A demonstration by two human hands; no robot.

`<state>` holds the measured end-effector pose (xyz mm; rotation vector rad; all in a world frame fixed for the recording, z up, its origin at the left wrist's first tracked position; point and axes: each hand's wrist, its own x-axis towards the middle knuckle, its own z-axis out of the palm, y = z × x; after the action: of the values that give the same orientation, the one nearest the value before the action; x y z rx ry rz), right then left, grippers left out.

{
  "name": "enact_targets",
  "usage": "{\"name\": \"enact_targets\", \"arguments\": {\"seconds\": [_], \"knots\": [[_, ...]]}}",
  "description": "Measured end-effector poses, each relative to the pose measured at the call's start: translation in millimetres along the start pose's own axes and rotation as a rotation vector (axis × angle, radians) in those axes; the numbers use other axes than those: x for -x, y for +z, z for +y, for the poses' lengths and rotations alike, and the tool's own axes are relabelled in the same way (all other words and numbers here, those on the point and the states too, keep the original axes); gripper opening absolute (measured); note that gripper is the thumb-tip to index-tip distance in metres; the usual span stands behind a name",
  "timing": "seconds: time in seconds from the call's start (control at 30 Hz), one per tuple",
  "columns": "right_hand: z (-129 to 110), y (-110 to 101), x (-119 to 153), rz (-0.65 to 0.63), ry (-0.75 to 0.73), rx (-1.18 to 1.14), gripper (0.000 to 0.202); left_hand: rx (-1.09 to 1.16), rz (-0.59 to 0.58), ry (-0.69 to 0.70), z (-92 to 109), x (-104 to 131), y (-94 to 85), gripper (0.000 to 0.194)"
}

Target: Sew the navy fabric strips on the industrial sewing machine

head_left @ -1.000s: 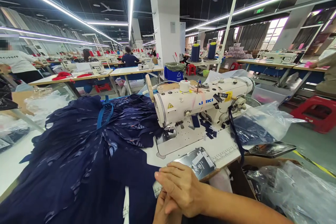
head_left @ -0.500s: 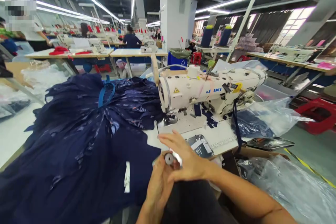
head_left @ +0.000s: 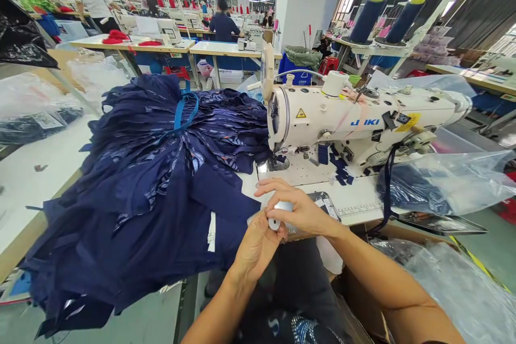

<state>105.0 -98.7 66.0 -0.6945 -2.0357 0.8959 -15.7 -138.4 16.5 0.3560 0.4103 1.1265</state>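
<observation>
At a sewing machine beside navy fabric, a worker's right hand had opened from its clasp over the left hand, exposing a small round piece, apparently freeing it for handling. The left fingers pinched it in front of the machine; the right hand curved over it, its hold unclear. Silvery, the piece showed a darker center.

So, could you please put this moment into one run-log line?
left hand: holds small round part | right hand: at same part | sewing machine: ahead | navy fabric: piled left of machine
</observation>
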Motion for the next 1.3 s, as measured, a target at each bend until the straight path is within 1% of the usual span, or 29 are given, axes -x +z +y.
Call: {"name": "enact_targets", "arguments": {"seconds": [0.07, 0.13, 0.23, 0.37, 0.43, 0.53, 0.67, 0.73, 0.8, 0.9, 0.97, 1.1, 1.17, 1.23, 1.3], "knots": [[1, 0, -3, 0.004, 0.037, -0.033, 0.012, -0.06, -0.016, 0.008, 2, 1, 0.6, 0.033], [2, -2, -3, 0.039, 0.073, -0.028, 0.013, -0.142, -0.01, 0.033, 5, 2, 0.8, 0.033], [4, -2, 0, 0.115, 0.094, 0.047, 0.014, -0.267, 0.088, 0.125, 9, 3, -0.9, 0.029], [7, 4, 7, 0.177, 0.066, 0.196, 0.012, -0.387, 0.232, 0.247, 11, 2, -5.6, 0.029], [10, 9, 9, 0.216, 0.05, 0.257, 0.011, -0.426, 0.266, 0.291, 11, 3, -7.4, 0.031], [12, 17, 11, 0.291, 0.034, 0.315, 0.012, -0.483, 0.286, 0.356, 10, 4, -8.7, 0.028], [9, 25, 14, 0.377, -0.047, 0.375, 0.011, -0.522, 0.307, 0.4, 10, 3, -11.2, 0.026], [5, 29, 16, 0.358, -0.117, 0.442, 0.01, -0.534, 0.322, 0.42, 10, 2, -13.4, 0.025], [2, 33, 17, 0.306, -0.181, 0.519, 0.012, -0.549, 0.321, 0.435, 10, 1, -15.0, 0.024], [1, 36, 19, 0.26, -0.222, 0.586, 0.014, -0.524, 0.304, 0.433, 11, 0, -14.2, 0.022], [4, 36, 20, 0.258, -0.208, 0.58, 0.014, -0.459, 0.277, 0.393, 15, 1, -11.7, 0.02], [10, 32, 24, 0.272, -0.146, 0.517, 0.013, -0.298, 0.134, 0.159, 25, 3, -7.5, 0.022], [11, 30, 26, 0.274, -0.128, 0.493, 0.013, -0.252, 0.1, 0.092, 26, 3, -7.4, 0.024], [11, 31, 26, 0.286, -0.111, 0.463, 0.012, -0.249, 0.111, 0.117, 24, 2, -8.5, 0.023], [10, 32, 25, 0.318, -0.086, 0.405, 0.011, -0.287, 0.141, 0.189, 21, 1, -9.9, 0.022]]}}
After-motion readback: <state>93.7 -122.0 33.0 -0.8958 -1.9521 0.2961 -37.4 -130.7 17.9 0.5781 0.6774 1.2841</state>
